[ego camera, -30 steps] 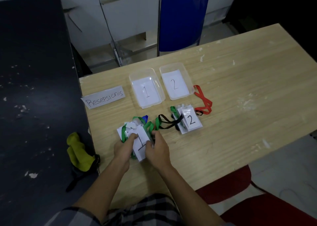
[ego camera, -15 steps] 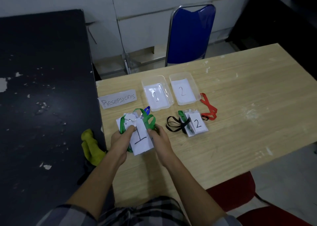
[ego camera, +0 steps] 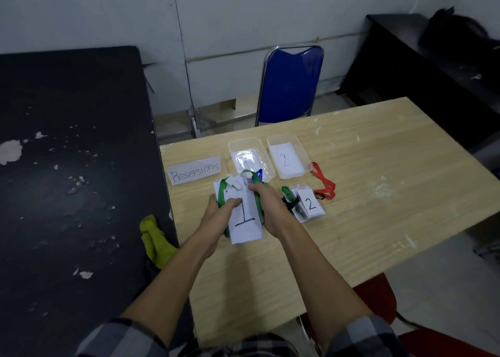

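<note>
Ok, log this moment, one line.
left hand: grips card stack 1 | right hand: grips its green lanyard | tray 1: beyond

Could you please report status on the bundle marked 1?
Gripping bundle marked 1: left hand, right hand. Bundle just short of tray 1. Round it loop green lanyards.

You grip a matt paper card [ego camera: 244, 226] with a green cloth strap [ego camera: 221, 194]; just beyond, the trays [ego camera: 243, 140] are clear glossy plastic, the table [ego camera: 378, 183] pale, smooth wood.
</note>
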`<state>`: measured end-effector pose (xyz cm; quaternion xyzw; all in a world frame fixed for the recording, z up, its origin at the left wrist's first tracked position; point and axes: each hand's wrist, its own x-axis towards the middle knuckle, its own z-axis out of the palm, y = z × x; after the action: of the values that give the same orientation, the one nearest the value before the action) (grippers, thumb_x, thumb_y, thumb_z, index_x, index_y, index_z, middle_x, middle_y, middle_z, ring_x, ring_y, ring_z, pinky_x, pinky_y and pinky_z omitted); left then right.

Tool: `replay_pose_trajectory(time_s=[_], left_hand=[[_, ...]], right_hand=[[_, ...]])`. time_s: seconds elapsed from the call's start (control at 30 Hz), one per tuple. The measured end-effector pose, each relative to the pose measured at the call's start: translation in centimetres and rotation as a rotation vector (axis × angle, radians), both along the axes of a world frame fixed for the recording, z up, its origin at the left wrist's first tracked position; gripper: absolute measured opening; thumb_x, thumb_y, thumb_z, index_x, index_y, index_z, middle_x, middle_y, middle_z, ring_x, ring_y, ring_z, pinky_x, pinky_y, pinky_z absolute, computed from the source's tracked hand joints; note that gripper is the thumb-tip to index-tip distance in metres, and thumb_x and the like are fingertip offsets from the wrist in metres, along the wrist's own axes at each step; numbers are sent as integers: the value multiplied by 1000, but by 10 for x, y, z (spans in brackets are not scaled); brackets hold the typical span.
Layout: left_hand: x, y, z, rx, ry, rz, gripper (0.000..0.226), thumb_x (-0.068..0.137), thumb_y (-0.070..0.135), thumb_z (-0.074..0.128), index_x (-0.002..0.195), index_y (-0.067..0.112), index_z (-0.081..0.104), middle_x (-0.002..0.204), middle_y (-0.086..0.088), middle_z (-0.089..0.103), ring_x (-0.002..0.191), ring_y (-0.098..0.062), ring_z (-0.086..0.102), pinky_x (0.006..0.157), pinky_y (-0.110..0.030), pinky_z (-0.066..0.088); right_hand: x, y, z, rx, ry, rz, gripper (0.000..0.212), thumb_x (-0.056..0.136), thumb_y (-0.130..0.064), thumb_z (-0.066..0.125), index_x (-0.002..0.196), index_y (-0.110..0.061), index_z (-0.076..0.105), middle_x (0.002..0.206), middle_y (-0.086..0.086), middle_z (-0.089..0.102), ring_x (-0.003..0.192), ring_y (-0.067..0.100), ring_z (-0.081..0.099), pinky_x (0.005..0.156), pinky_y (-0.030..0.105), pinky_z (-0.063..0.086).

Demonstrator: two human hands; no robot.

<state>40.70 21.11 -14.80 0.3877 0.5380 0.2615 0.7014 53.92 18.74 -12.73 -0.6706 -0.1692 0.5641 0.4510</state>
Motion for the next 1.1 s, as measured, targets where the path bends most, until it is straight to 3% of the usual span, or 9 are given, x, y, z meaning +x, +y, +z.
replay_pose_trajectory(time_s=[0.1, 0.27, 0.4, 0.5, 0.63, 0.77, 0.83, 0.97, 1.1], left_hand=[[15, 11, 9, 95, -9, 2, 32, 95, 28, 64, 126, 30, 53, 114, 5, 68, 101, -18, 67, 86, -40, 57], [46, 44, 18, 109, 33, 70, 26, 95, 32, 62, 120, 26, 58, 111, -1, 70, 96, -21, 68, 83, -40, 58], [77, 84, 26, 100, 95, 113, 31, 94, 33, 59, 120, 19, 49, 108, -6, 66, 93, -23, 65, 73, -35, 53], [100, 119, 32, 100, 114, 150, 32, 92, 35, 58, 119, 20, 49, 107, -5, 66, 93, -24, 65, 79, -39, 55], [122, 153, 28, 64, 69, 184, 31, 90, 33, 61, 119, 24, 55, 108, -5, 70, 93, -24, 69, 87, -46, 58], [139, 172, 18, 12, 12, 172, 47, 76, 41, 65, 121, 30, 57, 108, -4, 73, 96, -27, 72, 87, -55, 58], [148, 179, 17, 10, -29, 188, 48, 77, 40, 66, 124, 30, 59, 107, -4, 74, 96, -27, 72, 86, -53, 59], [160, 190, 21, 46, -84, 222, 27, 94, 31, 63, 121, 31, 59, 107, -2, 75, 94, -23, 73, 80, -42, 61], [158, 191, 17, 70, -24, 245, 26, 90, 35, 64, 116, 34, 62, 105, 1, 75, 94, -21, 73, 78, -41, 61]], right_hand=[[10, 8, 13, 33, -41, -7, 18, 100, -29, 49, 99, -22, 66, 90, 3, 71, 80, 22, 67, 73, 36, 54], [34, 36, 26, 73, -124, 53, 24, 96, -20, 53, 118, -20, 61, 103, 7, 71, 87, 24, 68, 74, 38, 57], [63, 79, 35, 99, -142, 89, 20, 93, -14, 54, 110, -20, 62, 96, 6, 70, 83, 24, 66, 72, 34, 53], [86, 116, 40, 121, -130, 107, 14, 93, -12, 55, 102, -20, 62, 88, 6, 69, 76, 23, 65, 62, 29, 52], [110, 157, 36, 120, -153, 126, 10, 91, -14, 57, 100, -18, 60, 88, 9, 68, 78, 25, 66, 64, 32, 53], [128, 179, 30, 118, -218, 145, 7, 93, -16, 57, 93, -23, 56, 88, 6, 67, 78, 21, 66, 62, 30, 53], [134, 185, 34, 145, -243, 147, 10, 94, -15, 56, 90, -24, 55, 86, 4, 66, 75, 18, 66, 57, 27, 51], [144, 196, 46, 219, -270, 140, 14, 95, -15, 57, 89, -27, 53, 86, 2, 64, 73, 14, 65, 57, 25, 54], [143, 199, 35, 221, -236, 136, 10, 92, -13, 57, 89, -23, 57, 88, 6, 66, 78, 21, 66, 64, 33, 54]])
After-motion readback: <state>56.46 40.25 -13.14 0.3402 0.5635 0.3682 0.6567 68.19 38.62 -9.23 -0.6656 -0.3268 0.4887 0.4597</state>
